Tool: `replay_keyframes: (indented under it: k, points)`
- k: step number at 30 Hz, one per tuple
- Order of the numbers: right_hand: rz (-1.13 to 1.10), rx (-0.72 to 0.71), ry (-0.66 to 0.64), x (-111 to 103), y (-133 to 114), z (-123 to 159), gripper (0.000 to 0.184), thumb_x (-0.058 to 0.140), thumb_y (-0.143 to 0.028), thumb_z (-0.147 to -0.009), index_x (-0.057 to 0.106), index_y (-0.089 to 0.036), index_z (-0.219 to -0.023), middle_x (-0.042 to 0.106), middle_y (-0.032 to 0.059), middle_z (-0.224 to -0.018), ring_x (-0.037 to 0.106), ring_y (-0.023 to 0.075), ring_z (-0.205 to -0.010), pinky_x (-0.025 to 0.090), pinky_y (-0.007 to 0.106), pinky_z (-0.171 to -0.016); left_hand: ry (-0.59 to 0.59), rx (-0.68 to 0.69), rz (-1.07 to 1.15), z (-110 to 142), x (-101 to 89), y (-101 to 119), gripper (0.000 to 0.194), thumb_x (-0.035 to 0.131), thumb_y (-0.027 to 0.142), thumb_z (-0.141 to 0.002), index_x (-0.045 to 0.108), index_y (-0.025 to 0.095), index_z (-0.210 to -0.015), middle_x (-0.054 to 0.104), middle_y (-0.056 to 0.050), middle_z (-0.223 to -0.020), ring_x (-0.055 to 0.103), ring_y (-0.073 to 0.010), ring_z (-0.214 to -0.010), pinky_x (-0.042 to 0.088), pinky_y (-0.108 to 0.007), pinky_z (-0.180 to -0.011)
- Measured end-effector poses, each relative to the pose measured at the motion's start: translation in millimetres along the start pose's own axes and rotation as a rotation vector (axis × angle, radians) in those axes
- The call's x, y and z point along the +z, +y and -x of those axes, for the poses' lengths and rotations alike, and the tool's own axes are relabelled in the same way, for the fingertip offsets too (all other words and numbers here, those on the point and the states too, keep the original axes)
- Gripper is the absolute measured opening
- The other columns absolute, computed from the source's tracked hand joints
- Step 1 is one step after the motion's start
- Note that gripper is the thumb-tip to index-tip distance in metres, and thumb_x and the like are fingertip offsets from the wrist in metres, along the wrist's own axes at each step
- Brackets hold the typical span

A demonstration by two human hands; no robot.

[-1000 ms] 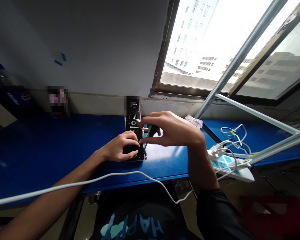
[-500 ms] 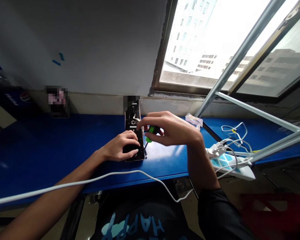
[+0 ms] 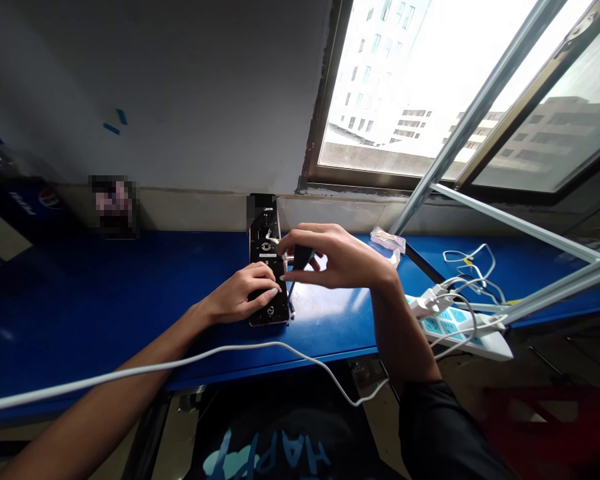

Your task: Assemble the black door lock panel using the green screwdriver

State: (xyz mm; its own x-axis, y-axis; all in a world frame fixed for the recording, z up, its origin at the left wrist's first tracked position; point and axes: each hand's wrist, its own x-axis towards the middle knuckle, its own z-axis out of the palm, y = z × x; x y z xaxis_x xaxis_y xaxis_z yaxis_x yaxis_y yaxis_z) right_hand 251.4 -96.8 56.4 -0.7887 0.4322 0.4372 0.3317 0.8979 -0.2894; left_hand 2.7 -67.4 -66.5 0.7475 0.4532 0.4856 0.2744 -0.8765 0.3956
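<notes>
A black electronic door lock panel [image 3: 266, 267] lies lengthwise on the blue table [image 3: 80, 300], with a white wire and metal parts on its upper half. My left hand [image 3: 240, 293] grips its lower half, covering much of it. My right hand [image 3: 337, 260] is shut on a black-and-green screwdriver [image 3: 300, 263] above the panel's right edge. The shaft angles down and its tip sits close to the panel's edge, with the exact contact hidden.
A white power strip [image 3: 460, 330] with tangled white cables [image 3: 473, 267] sits at right. A white cable [image 3: 180, 363] runs across the table's front edge. A small plastic packet [image 3: 387, 240] lies near the wall. Metal window rails [image 3: 480, 133] slant overhead at right.
The screwdriver handle has rotated in my right hand, turning its green part out of view. My left hand stays on the panel.
</notes>
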Motion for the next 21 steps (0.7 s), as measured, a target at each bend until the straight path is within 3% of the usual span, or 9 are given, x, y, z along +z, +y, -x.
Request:
replay_keyframes:
  k: [4,10,12,15,21]
  points:
    - [-0.016,-0.035,0.082,3,7,0,0.024,0.064,-0.016,-0.09,0.065,-0.018,-0.114,0.071,0.0044,-0.104,0.062,0.013,-0.084,0.051,0.026,-0.07,-0.005,-0.01,0.011,0,1.3,-1,0.034,0.044,0.032,-0.108,0.076,0.018,-0.109,0.071,-0.009,-0.108,0.062,-0.0226,-0.106,0.051,-0.037,-0.096]
    - [-0.189,0.023,0.261,4,35,8,0.033,0.064,-0.011,-0.079,0.062,-0.017,-0.112,0.069,0.0024,-0.099,0.065,0.0139,-0.087,0.054,0.029,-0.078,0.055,-0.098,0.047,-2,8.4,-3,0.035,0.045,0.028,-0.108,0.064,0.02,-0.137,0.069,-0.009,-0.115,0.064,-0.0208,-0.108,0.053,-0.035,-0.096]
    - [-0.263,0.051,0.319,7,47,12,0.034,0.063,-0.012,-0.077,0.061,-0.018,-0.111,0.067,0.0019,-0.097,0.065,0.0141,-0.087,0.053,0.029,-0.077,0.071,-0.089,0.041,-2,10.2,-3,0.033,0.047,0.026,-0.107,0.066,0.021,-0.134,0.069,-0.009,-0.113,0.065,-0.0206,-0.107,0.054,-0.035,-0.095]
    - [-0.329,0.088,0.299,12,58,15,0.034,0.064,-0.013,-0.075,0.062,-0.017,-0.109,0.067,0.0019,-0.095,0.063,0.0135,-0.084,0.052,0.027,-0.072,0.081,-0.067,0.032,-2,11.1,-4,0.03,0.051,0.022,-0.104,0.069,0.02,-0.127,0.069,-0.008,-0.107,0.065,-0.0202,-0.103,0.055,-0.035,-0.093]
    - [-0.366,0.046,0.269,21,55,10,0.031,0.065,-0.014,-0.077,0.062,-0.016,-0.108,0.067,0.0025,-0.094,0.062,0.0128,-0.082,0.051,0.027,-0.074,0.054,-0.035,0.003,-1,10.1,-5,0.023,0.055,0.019,-0.099,0.074,0.019,-0.114,0.069,-0.009,-0.106,0.064,-0.0211,-0.101,0.055,-0.036,-0.091]
